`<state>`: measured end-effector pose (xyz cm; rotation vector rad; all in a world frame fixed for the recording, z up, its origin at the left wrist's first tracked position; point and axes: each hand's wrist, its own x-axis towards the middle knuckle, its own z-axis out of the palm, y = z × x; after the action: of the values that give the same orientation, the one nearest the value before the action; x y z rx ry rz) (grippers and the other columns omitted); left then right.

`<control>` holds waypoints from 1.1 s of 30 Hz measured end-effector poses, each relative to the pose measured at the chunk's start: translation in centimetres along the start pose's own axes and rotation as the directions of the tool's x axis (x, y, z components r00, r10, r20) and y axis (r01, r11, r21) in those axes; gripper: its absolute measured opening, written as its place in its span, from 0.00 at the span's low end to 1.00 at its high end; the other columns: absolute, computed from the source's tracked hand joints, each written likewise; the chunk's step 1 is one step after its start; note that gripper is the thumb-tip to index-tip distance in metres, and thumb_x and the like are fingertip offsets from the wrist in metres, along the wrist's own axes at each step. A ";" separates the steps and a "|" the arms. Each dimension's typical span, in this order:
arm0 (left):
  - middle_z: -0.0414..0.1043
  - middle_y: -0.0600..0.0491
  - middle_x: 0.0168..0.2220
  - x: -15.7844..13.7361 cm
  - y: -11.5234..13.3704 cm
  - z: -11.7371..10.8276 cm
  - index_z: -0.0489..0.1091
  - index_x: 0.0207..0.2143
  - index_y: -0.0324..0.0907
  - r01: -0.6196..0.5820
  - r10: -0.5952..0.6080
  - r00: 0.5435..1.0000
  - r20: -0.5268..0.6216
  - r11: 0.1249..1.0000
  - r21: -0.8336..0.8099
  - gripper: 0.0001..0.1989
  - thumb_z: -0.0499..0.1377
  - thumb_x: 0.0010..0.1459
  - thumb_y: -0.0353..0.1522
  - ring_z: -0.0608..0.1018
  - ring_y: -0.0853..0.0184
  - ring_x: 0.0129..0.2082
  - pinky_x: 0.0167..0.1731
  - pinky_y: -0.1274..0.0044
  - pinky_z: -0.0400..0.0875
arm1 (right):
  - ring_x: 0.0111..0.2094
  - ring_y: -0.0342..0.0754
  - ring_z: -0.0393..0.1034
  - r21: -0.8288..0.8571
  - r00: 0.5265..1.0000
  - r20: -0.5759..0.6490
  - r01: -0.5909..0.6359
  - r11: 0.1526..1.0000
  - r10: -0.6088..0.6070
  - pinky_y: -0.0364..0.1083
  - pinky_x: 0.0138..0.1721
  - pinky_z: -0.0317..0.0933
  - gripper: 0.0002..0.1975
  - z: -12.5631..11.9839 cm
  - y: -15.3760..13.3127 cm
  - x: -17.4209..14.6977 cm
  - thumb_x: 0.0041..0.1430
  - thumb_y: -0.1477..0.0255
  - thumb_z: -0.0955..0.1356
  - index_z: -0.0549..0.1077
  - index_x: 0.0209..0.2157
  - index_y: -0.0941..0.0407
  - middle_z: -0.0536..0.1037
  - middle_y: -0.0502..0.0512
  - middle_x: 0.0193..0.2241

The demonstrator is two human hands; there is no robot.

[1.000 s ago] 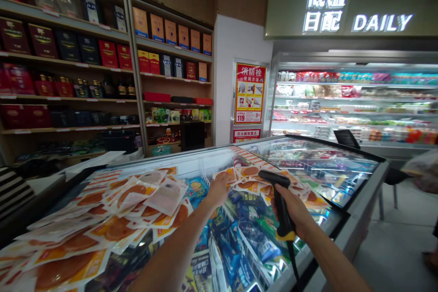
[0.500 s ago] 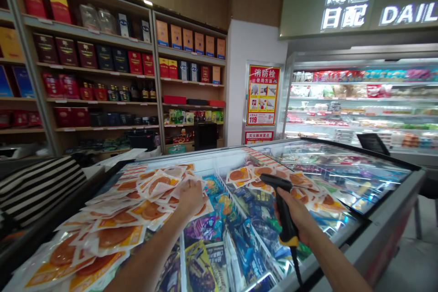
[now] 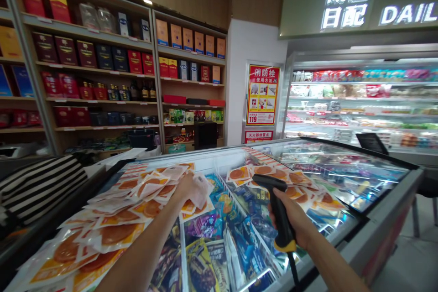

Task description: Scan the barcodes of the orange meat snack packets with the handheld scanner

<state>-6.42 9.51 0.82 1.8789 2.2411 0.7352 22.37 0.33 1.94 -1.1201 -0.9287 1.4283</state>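
1. Black-and-yellow plastic scanner [image 3: 282, 219]: clamped in the grip of the right hand [image 3: 297, 219]. Fingers behind the handle are largely hidden; the cord [image 3: 293, 269] is cut off at the lower edge.
2. Left hand [image 3: 185, 187]: grip closed on a pale packet [image 3: 201, 190] at the inner edge of the left pile [image 3: 118, 233]. Fingertips hidden; packet blurred, print illegible.
3. Piled packets: flat, glossy film, orange print, round brown contents. Smaller right pile [image 3: 297, 178] lies behind the scanner.
4. Freezer [image 3: 386, 207]: pale rim, glass top, crinkled bags [image 3: 201, 226] inside.
5. Against one second earlier: left hand has moved from right pile to left; the lit sign [image 3: 349, 2] now loses its final letter.
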 end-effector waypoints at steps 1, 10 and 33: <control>0.71 0.49 0.27 0.3 0.4 0.4 0.66 0.30 0.37 -0.003 0.004 1.000 0.009 0.997 -0.083 0.12 0.55 0.37 0.28 0.73 0.64 0.28 0.24 0.79 0.64 | 0.13 0.39 0.60 0.015 1.000 0.014 -0.011 1.000 0.011 0.40 0.12 0.57 0.15 0.2 -0.1 -0.1 0.43 0.59 0.64 0.64 0.26 0.57 0.68 0.47 0.15; 0.72 0.54 0.27 0.7 5.5 4.4 0.67 0.31 0.37 -0.039 0.024 0.999 -0.032 0.741 -0.670 0.10 0.52 0.43 0.26 0.72 0.71 0.24 0.20 0.84 0.63 | 0.13 0.39 0.61 0.094 0.996 0.089 -0.031 0.995 0.023 0.40 0.13 0.57 0.15 2.2 -0.8 -0.3 0.44 0.58 0.62 0.63 0.26 0.57 0.68 0.48 0.15; 0.72 0.53 0.25 2.0 8.5 8.0 0.68 0.31 0.37 -0.012 -0.013 1.000 -0.027 0.655 -0.756 0.11 0.53 0.42 0.26 0.72 0.71 0.22 0.18 0.84 0.61 | 0.12 0.38 0.60 0.057 0.991 0.134 -0.033 0.998 0.025 0.39 0.12 0.56 0.16 1.9 -1.4 0.4 0.45 0.58 0.62 0.64 0.25 0.58 0.68 0.48 0.16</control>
<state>3.86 14.61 -1.99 1.4183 1.5215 1.4275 20.90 1.03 3.72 -1.0077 -0.9609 1.5597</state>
